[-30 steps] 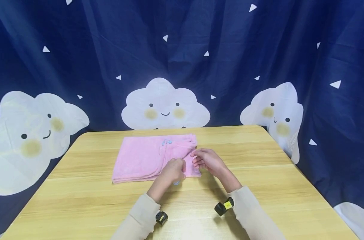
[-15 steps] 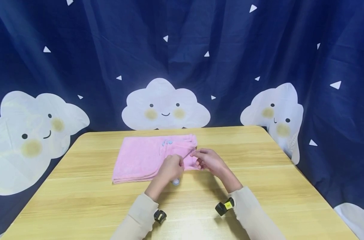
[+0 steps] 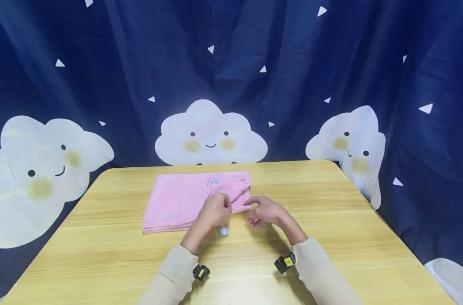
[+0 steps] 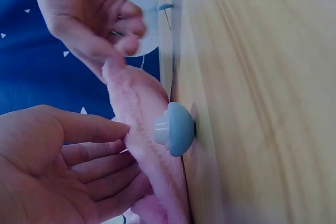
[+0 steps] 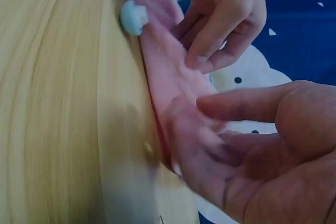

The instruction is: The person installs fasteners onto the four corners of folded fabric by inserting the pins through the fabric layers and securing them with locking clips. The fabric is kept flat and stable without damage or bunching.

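A folded pink plush cloth (image 3: 174, 199) lies on the table, its near right part lifted and creased between my hands. My left hand (image 3: 214, 209) pinches the raised edge between thumb and fingers, its other fingers behind the cloth. At the right corner, my right hand (image 3: 268, 210) pinches the edge with thumb and forefinger; these fingers are blurred in the right wrist view. A light blue mushroom-shaped piece (image 4: 181, 129) with a pale stem stands apart on the wood, just in front of the cloth. Small blue pieces (image 3: 212, 181) lie on the cloth's far part.
The wooden table (image 3: 330, 237) extends around the cloth on all sides. Behind it hangs a dark blue curtain (image 3: 231, 84) printed with white clouds. In the left wrist view a small blue cap with a thin pin (image 4: 165, 7) shows near the top.
My left hand has shifted slightly left and away, uncovering the blue mushroom-shaped piece. The right hand has closed on the corner, and the cloth's near right edge has risen.
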{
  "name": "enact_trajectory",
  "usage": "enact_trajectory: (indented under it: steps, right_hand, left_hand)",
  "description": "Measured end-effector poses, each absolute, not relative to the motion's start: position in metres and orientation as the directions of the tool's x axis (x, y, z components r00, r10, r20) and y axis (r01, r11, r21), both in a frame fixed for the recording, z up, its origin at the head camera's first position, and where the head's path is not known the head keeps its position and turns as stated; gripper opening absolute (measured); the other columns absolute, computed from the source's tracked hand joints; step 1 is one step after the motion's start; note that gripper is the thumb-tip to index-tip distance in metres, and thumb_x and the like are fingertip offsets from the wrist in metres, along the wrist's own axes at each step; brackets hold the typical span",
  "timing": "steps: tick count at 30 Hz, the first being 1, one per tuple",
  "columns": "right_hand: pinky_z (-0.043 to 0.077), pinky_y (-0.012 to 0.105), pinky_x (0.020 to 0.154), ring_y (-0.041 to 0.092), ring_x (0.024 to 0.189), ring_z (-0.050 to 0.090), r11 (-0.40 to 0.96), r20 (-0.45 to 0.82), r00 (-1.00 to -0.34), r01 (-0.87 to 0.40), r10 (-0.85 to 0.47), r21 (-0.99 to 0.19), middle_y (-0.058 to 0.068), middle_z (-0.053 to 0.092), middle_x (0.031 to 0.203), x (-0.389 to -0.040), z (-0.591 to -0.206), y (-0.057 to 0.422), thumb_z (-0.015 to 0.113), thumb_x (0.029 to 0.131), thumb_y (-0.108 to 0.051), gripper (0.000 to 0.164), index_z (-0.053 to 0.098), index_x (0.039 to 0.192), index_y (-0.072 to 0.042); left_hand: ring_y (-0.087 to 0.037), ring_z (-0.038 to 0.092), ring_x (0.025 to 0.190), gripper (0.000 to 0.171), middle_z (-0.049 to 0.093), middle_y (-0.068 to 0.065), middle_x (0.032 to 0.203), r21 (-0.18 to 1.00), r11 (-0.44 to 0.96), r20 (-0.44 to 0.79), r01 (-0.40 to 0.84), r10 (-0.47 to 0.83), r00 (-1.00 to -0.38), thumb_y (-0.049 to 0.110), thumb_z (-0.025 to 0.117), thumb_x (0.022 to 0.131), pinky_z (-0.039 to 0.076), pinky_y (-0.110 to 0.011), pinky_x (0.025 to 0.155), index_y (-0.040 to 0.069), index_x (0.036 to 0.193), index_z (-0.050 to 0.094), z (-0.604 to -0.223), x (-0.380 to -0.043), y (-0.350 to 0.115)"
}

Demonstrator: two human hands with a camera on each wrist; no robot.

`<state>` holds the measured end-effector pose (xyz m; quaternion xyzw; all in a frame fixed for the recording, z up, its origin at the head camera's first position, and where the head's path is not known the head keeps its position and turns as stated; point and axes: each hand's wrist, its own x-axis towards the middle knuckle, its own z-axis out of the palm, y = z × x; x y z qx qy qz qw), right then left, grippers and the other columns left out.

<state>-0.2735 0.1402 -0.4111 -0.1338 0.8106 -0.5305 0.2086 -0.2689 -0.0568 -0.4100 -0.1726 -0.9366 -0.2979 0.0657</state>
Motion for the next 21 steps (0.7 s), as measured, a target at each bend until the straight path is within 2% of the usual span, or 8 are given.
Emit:
enact_trajectory:
  steps: [4,10,16,21]
  right_hand:
    - [0.058,0.043,0.066,0.031,0.07,0.064,0.438,-0.125,-0.907,-0.07,-0.402,-0.896,0.024,0.065,0.079,-0.275,-0.414,0.139,0.051,0.081,0.013,0.034,0.056,0.114,0.012]
    - [0.057,0.038,0.065,0.03,0.072,0.065,0.453,0.008,-0.953,-0.152,-0.304,-0.878,0.021,0.068,0.081,-0.275,-0.414,0.135,0.054,0.082,0.01,0.023,0.064,0.103,0.011]
    - [0.057,0.042,0.065,0.029,0.069,0.065,0.441,0.038,-0.972,-0.14,-0.233,-0.887,0.022,0.068,0.08,-0.274,-0.413,0.132,0.059,0.086,0.006,0.015,0.066,0.098,0.008]
    - [0.057,0.047,0.068,0.03,0.067,0.065,0.407,0.039,-0.978,-0.12,-0.203,-0.905,0.026,0.067,0.082,-0.273,-0.411,0.13,0.059,0.088,0.005,0.014,0.066,0.099,0.009]
  left_hand:
    - [-0.014,0.053,0.057,0.021,0.057,0.005,0.06,0.53,0.763,0.239,0.37,0.285,-0.928,0.001,0.068,0.077,0.049,-0.032,0.057,0.015,0.063,0.061,-0.411,-0.27,-0.058]
    - [-0.015,0.054,0.059,0.02,0.058,0.004,0.06,0.535,0.76,0.234,0.37,0.288,-0.929,0.001,0.069,0.076,0.05,-0.033,0.058,0.014,0.064,0.062,-0.41,-0.269,-0.057]
    - [-0.018,0.064,0.075,0.006,0.07,-0.004,0.078,0.577,0.718,0.255,0.389,0.294,-0.921,0.003,0.073,0.081,0.054,-0.036,0.069,0.006,0.086,0.072,-0.409,-0.269,-0.051]
    - [-0.012,0.057,0.064,0.004,0.069,0.0,0.073,0.612,0.666,0.293,0.427,0.31,-0.904,0.01,0.074,0.085,0.05,-0.033,0.061,0.007,0.085,0.073,-0.41,-0.27,-0.046]
